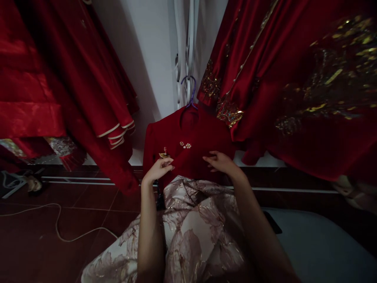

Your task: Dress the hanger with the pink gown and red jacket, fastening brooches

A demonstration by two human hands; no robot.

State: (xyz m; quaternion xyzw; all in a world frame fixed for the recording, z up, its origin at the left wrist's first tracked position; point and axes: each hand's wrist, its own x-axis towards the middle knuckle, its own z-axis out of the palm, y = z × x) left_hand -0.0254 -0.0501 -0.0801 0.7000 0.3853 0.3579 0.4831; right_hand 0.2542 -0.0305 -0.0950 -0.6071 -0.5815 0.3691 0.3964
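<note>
A dark red jacket [191, 129] with a round neckline hangs in front of me on a purple hanger [193, 92]. Below its collar sits a small brooch of pale flowers [185, 145]. My left hand [159, 169] is at the jacket's left side, its fingers bent and slightly apart. Just above those fingers shows a gold fan-shaped ornament [165, 154]; whether the hand touches it I cannot tell. Over the right part of the chest my right hand [220, 162] has its fingers stretched and spread, close to the cloth.
Red garments [97, 78] hang at the left, and gold-sequined red ones [330, 78] at the right. A patterned skirt [194, 232] covers my lap. A black phone-like object [272, 222] lies on a pale seat [312, 239]. A white cable [60, 224] crosses the tiled floor.
</note>
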